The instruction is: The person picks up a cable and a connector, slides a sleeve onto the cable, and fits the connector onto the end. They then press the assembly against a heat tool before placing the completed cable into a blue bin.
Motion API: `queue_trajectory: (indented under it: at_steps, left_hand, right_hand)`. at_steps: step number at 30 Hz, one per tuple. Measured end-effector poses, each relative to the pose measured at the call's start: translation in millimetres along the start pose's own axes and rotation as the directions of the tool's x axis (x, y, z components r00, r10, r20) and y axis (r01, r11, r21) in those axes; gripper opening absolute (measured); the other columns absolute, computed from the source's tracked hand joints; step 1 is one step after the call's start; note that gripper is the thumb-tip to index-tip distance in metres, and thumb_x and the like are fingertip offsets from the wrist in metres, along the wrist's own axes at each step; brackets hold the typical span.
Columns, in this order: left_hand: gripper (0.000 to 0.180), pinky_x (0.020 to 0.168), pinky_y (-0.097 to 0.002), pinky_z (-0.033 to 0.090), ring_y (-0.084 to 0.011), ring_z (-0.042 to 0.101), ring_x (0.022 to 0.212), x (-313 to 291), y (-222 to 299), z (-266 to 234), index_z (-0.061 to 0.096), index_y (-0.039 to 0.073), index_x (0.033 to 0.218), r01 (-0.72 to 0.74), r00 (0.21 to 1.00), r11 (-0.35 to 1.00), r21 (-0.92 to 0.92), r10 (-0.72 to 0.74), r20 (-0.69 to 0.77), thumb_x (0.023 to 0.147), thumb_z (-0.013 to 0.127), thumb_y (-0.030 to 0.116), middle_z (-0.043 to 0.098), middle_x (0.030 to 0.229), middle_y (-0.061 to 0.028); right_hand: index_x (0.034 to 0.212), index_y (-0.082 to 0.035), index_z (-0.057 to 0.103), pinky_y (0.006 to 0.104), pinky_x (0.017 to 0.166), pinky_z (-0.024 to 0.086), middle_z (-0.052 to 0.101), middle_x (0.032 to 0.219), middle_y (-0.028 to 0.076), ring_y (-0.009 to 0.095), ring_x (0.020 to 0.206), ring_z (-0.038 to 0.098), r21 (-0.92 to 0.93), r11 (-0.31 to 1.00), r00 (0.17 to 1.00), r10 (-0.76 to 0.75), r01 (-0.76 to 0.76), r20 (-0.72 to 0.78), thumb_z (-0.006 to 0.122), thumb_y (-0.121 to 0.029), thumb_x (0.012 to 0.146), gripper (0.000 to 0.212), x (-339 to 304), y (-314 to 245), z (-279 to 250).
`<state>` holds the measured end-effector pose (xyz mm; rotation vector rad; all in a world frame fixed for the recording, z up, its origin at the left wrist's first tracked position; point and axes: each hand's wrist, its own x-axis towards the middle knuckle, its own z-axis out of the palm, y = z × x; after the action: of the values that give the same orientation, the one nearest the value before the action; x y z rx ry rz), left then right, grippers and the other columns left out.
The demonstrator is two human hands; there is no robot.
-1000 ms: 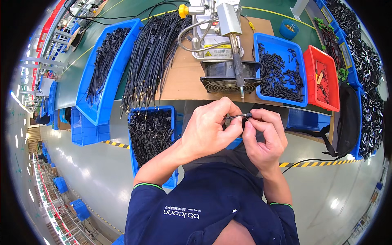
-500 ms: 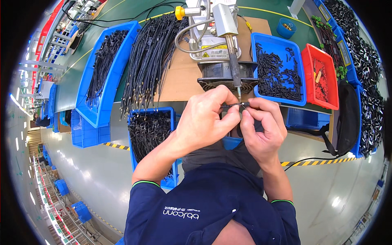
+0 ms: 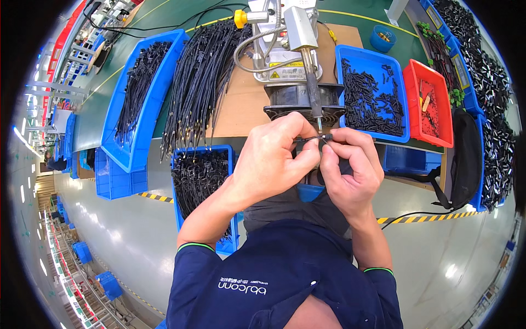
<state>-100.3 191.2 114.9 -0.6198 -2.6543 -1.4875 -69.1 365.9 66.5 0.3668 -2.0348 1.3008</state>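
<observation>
My left hand (image 3: pixel 274 162) pinches a thin black cable (image 3: pixel 304 139) between thumb and fingertips. Opposite it, my right hand (image 3: pixel 353 170) grips a small black tube-like piece (image 3: pixel 328 137) at the cable's end, thumb against fingers. Both sets of fingertips nearly meet. Right above the gap between them points the metal tip (image 3: pixel 320 124) of a soldering-iron-like tool (image 3: pixel 312 77), clamped slanting on a stand. Whether the tip touches the piece I cannot tell. My fingers hide most of the cable.
Behind my hands sits a black fan (image 3: pixel 290 97). Bundled black cables (image 3: pixel 200 82) and a blue tray (image 3: pixel 112 118) of cables lie left. A blue tray (image 3: pixel 406 134) of small black tubes and a red tray (image 3: pixel 446 120) stand right. Below the table edge is a blue bin (image 3: pixel 230 164).
Both hands have shifted very slightly, and the black piece sits a little closer under the metal tip. The grips look the same.
</observation>
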Motion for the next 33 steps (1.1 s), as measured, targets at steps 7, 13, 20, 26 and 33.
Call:
queue_trajectory:
  at_steps: [7,13,20,26,33]
  left_hand:
    - [0.009,0.053,-0.0262,0.042,-0.0052,0.052,0.060,-0.2,-2.2,2.1,0.070,-0.001,0.094,-0.018,1.000,1.000,-0.003,0.018,-0.018,0.089,0.076,0.003,0.070,0.077,-0.0037]
    - [0.008,0.054,-0.0262,0.043,-0.0057,0.053,0.060,-0.1,1.0,1.9,0.070,-0.001,0.094,-0.027,0.999,1.000,-0.001,0.027,-0.023,0.089,0.076,0.003,0.070,0.078,-0.0043]
    - [0.009,0.054,-0.0263,0.043,-0.0057,0.053,0.060,-2.3,1.8,2.5,0.070,0.000,0.094,-0.030,0.999,0.999,0.032,0.031,-0.035,0.089,0.077,0.004,0.070,0.078,-0.0040]
    - [0.009,0.054,-0.0261,0.043,-0.0051,0.052,0.060,-9.3,1.0,6.8,0.070,-0.001,0.093,0.015,1.000,1.000,-0.011,-0.015,-0.025,0.090,0.077,0.005,0.070,0.078,-0.0035]
    - [0.007,0.060,-0.0211,0.042,-0.0011,0.053,0.069,-15.3,-4.8,2.9,0.070,-0.001,0.096,0.273,0.961,0.930,-0.248,-0.250,0.121,0.093,0.075,0.004,0.074,0.087,-0.0007]
  right_hand:
    - [0.088,0.002,0.072,0.0349,0.075,0.058,0.074,0.103,0.013,0.026,0.088,0.071,-0.037,0.999,1.000,0.000,0.000,0.005,0.081,0.008,0.079,0.015,4.0,-3.4,0.5]
    - [0.088,0.002,0.072,0.0353,0.075,0.058,0.074,0.104,0.013,0.026,0.087,0.071,-0.046,0.999,1.000,-0.002,0.002,-0.006,0.081,0.009,0.078,0.015,2.2,-4.8,0.5]
    - [0.087,0.002,0.072,0.0359,0.075,0.058,0.074,0.105,0.013,0.027,0.088,0.071,-0.045,0.999,1.000,-0.013,0.013,-0.010,0.081,0.009,0.077,0.016,1.4,-5.3,0.9]
    - [0.087,0.002,0.072,0.0364,0.075,0.057,0.075,0.104,0.013,0.028,0.088,0.070,-0.054,0.999,1.000,-0.001,0.001,0.003,0.081,0.010,0.075,0.017,-5.3,-7.1,-2.7]
    - [0.091,0.002,0.073,0.0355,0.077,0.058,0.075,0.105,0.015,0.027,0.090,0.071,0.007,1.000,0.999,0.004,-0.004,0.039,0.081,0.009,0.078,0.017,-6.6,-12.2,-15.2]
